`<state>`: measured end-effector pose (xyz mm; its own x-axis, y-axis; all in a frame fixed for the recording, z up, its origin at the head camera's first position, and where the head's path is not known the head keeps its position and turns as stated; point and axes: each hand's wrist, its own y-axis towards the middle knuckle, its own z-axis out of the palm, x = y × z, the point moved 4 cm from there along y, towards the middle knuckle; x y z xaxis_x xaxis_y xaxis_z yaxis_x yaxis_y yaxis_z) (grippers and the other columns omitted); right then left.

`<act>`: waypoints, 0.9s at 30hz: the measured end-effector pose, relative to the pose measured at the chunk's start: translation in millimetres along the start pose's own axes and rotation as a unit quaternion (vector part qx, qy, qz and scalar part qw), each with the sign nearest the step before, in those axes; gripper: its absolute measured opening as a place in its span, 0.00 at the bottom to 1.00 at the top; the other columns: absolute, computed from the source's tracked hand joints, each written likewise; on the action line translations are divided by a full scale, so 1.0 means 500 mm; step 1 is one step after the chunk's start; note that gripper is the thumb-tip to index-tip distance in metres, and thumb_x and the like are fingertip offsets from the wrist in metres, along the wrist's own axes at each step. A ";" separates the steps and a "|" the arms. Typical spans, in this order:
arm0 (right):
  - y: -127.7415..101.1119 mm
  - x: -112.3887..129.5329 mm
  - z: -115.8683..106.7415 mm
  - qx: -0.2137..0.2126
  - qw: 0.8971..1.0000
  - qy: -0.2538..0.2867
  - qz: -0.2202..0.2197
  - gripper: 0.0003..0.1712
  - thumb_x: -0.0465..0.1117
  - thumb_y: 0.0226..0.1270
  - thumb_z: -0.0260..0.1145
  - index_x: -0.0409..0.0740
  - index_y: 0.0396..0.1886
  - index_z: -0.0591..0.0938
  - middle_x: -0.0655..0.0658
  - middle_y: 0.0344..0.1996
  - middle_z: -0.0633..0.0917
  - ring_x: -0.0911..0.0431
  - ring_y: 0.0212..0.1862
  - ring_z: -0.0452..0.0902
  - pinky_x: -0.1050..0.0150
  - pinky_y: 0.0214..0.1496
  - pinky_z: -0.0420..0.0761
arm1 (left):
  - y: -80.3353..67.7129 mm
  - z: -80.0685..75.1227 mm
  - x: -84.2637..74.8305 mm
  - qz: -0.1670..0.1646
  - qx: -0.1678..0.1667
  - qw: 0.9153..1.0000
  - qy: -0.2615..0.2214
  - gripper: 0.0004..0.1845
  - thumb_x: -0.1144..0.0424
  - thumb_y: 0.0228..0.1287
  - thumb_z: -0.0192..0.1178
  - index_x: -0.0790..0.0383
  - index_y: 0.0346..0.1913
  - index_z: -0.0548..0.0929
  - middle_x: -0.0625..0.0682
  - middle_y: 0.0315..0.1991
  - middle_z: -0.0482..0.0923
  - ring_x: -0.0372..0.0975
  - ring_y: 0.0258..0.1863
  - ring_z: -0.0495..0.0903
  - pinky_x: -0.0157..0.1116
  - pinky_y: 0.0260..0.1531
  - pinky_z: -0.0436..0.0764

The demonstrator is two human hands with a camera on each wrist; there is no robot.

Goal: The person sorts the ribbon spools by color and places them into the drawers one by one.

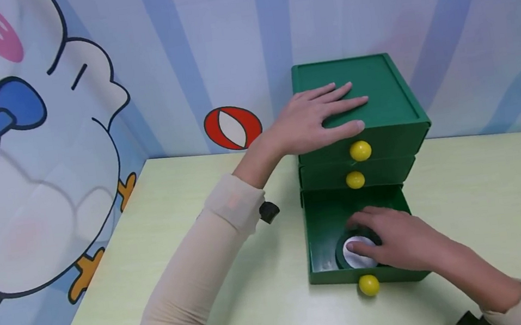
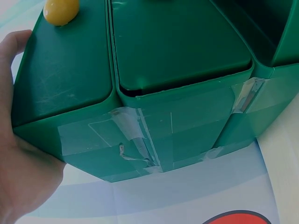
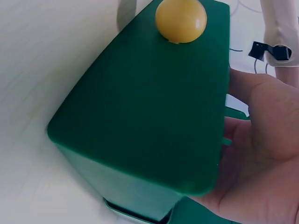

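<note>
A green three-drawer cabinet (image 1: 350, 93) with yellow knobs stands on the table, its bottom drawer (image 1: 320, 242) pulled out. My left hand (image 1: 311, 120) rests on the cabinet top, fingers spread and straight; the left wrist view shows its thumb along the top drawer's edge. Inside the open drawer lies a round dark green ring with a white centre (image 1: 359, 254), looking like a tape roll. My right hand (image 1: 401, 237) reaches over the drawer's right side and grips the ring, thumb over the white centre and fingers bent at its far side. The drawer front hides most of this in the right wrist view.
The two upper drawers are closed, with a yellow knob (image 1: 360, 151) on the top one. Clear tape (image 2: 135, 135) joins the cabinet sections along the side. A printed backdrop (image 1: 224, 35) rises behind the pale table (image 1: 487, 198).
</note>
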<state>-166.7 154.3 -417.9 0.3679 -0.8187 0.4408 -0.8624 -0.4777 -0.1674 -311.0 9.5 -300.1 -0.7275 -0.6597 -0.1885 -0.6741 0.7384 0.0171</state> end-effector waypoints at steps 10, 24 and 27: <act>-0.066 0.006 -0.026 -0.070 0.987 0.139 -0.044 0.17 0.53 0.78 0.68 0.48 0.57 0.86 0.57 0.47 0.86 0.61 0.46 0.83 0.63 0.45 0.86 | 0.002 0.002 -0.002 0.003 -0.001 1.000 -0.003 0.34 0.34 0.81 0.46 0.33 0.85 0.58 0.39 0.87 0.45 0.38 0.87 0.42 0.44 0.84 0.42; -0.134 -0.015 -0.006 -0.029 0.973 0.229 0.017 0.12 0.48 0.82 0.65 0.49 0.55 0.87 0.56 0.43 0.88 0.59 0.41 0.82 0.66 0.41 0.85 | 0.005 0.003 0.000 0.002 -0.003 1.000 0.002 0.34 0.33 0.81 0.46 0.32 0.85 0.58 0.39 0.87 0.45 0.38 0.87 0.42 0.45 0.84 0.43; -0.142 -0.025 0.010 0.004 0.951 0.309 0.020 0.13 0.46 0.84 0.61 0.44 0.56 0.85 0.48 0.44 0.88 0.53 0.43 0.83 0.64 0.42 0.86 | 0.004 0.003 -0.002 0.001 -0.002 1.000 0.002 0.34 0.33 0.81 0.46 0.32 0.85 0.58 0.39 0.87 0.45 0.38 0.87 0.42 0.45 0.84 0.42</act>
<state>-108.2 197.0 -416.2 0.0590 -0.4934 0.8678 -0.8677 -0.4551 -0.1998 -311.4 11.8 -301.2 -0.7299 -0.6582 -0.1844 -0.6725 0.7398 0.0212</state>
